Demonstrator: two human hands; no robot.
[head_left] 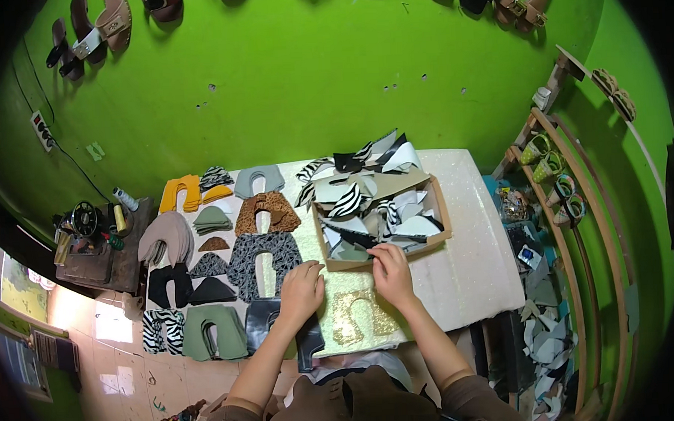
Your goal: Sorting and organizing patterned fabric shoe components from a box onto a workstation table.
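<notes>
A cardboard box [421, 246] heaped with black, white, grey and zebra-striped scraps [346, 200] stands on the table in front of me. My right hand [392, 273] is at its near rim, fingers closed at the edge of a grey-green scrap [348, 251]. My left hand [302, 289] hovers or rests left of the box's near corner, fingers loosely extended with nothing visible in them. Beside that wrist lies a dark navy cut piece [261, 321], partly hidden by my forearm. Between my arms a gold glittery U-shaped piece [344, 324] lies on the pale yellow surface.
Stacks of cut U-shaped pieces cover the table's left side, including olive green [213, 332], grey patterned [241, 263] and brown spotted [248, 214] ones. A sewing machine [85, 220] stands at far left. A wooden rack [561, 261] with sandals and piled scraps [547, 344] are at right.
</notes>
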